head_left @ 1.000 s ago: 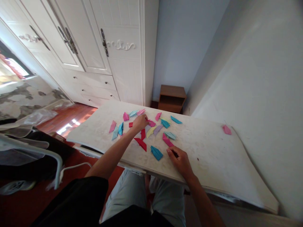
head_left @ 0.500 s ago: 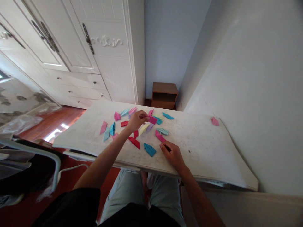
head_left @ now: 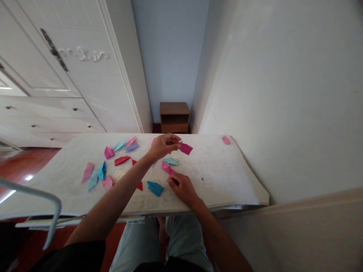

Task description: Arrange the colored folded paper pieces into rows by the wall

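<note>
My left hand (head_left: 167,145) is raised over the far side of the table, thumb and fingertips pinching a magenta folded paper piece (head_left: 186,148) that points right. Closer to me, my right hand (head_left: 184,189) rests at the table with its fingers curled together. Its fingertips are at the lower end of a pink folded paper piece (head_left: 168,167); whether they grip anything is hidden. Just beyond lies a pale teal folded piece (head_left: 170,161). A blue folded piece (head_left: 155,188) lies left of my right hand. My left forearm covers some of the other pieces.
Several folded papers lie on the white table (head_left: 221,173), including a red one (head_left: 122,160) and a blue one (head_left: 102,170). One pink piece (head_left: 226,139) sits at the far right. A wall, a white wardrobe (head_left: 85,87) and a brown nightstand (head_left: 174,116) stand around the table.
The view has turned to the right. My left hand has carried the magenta paper rightward over the table, away from the cluster. My right hand stays beside the pink piece.
</note>
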Demonstrator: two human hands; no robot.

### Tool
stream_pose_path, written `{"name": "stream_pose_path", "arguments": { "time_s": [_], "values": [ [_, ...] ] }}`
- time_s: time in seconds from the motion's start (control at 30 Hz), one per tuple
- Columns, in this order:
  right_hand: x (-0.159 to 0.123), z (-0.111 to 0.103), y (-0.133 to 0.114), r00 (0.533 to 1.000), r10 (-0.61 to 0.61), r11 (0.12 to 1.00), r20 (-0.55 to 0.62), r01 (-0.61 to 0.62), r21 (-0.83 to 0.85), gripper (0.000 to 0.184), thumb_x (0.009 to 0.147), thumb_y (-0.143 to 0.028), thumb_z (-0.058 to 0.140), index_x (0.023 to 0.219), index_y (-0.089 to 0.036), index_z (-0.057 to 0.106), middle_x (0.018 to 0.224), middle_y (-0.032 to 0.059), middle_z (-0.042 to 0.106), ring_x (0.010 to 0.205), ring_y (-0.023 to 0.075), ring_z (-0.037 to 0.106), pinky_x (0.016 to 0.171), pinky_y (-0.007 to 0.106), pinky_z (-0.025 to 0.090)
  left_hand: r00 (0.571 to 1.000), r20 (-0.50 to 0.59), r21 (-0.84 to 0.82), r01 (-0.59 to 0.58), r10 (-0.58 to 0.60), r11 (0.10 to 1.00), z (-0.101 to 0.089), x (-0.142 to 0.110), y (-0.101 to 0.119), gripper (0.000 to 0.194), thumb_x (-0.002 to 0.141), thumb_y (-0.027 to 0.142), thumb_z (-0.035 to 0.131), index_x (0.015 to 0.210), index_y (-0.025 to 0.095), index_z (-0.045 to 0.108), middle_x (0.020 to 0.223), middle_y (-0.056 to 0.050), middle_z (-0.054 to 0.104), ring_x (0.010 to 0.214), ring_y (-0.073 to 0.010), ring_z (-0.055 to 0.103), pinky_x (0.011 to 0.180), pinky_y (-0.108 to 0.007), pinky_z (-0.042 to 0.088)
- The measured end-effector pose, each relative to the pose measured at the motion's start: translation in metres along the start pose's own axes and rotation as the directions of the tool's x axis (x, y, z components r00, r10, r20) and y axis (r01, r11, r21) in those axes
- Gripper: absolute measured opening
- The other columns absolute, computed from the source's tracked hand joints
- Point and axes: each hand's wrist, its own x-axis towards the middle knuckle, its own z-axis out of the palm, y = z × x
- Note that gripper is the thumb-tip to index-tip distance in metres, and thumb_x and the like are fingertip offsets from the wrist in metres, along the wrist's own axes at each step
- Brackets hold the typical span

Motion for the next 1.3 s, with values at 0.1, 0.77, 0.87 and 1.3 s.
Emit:
{"name": "stream_pose_path", "arguments": {
  "time_s": [0.1,0.77,0.87,1.3],
  "values": [
    [0.001,0.0,0.0,1.0,-0.002,1.0,-0.004,0.002,-0.01,0.02,0.091,-0.025,0.052,0.076,-0.018,0.063,0.071,0.0007,0.062,0.067,0.0139,0.054,0.065,0.023,0.037,0.997,0.07,-0.036,0.041,-0.038,0.999,0.021,0.03,-0.001,0.033,0.066,0.03,0.079,0.09,0.012,0.065,0.072,-0.005,0.069,0.063,-0.0129,0.064,0.047,-0.019,0.044],
    [-0.005,-0.013,0.005,0.996,0.083,0.997,-0.008,-0.083,-0.006,0.017,0.091,-0.023,0.054,0.078,-0.019,0.063,0.072,-0.0015,0.061,0.066,0.012,0.053,0.062,0.024,0.034,0.934,0.201,0.246,0.243,-0.294,0.938,0.149,0.171,-0.036,0.008,0.066,0.01,0.068,0.073,0.013,0.066,0.061,-0.004,0.067,0.063,-0.0164,0.066,0.058,-0.026,0.052],
    [-0.004,-0.013,0.005,0.997,0.078,0.997,-0.013,-0.079,-0.015,0.017,0.089,-0.022,0.054,0.074,-0.018,0.06,0.069,-0.002,0.058,0.063,0.0114,0.05,0.06,0.023,0.031,0.935,0.207,0.359,0.2,-0.287,0.912,0.154,0.187,-0.042,0.009,0.065,0.01,0.066,0.073,0.013,0.067,0.061,-0.003,0.066,0.063,-0.0164,0.065,0.056,-0.024,0.05],
    [0.0,-0.009,0.009,0.994,0.099,0.989,0.046,-0.093,-0.114,0.028,0.084,-0.025,0.056,0.061,-0.019,0.041,0.06,-0.0029,0.05,0.056,0.0098,0.042,0.052,0.024,0.024,0.981,0.153,0.727,-0.028,-0.122,0.686,0.187,0.225,-0.074,0.035,0.081,0.023,0.064,0.114,0.01,0.064,0.112,-0.016,0.066,0.1,-0.0234,0.065,0.085,-0.031,0.051]
  ]
}}
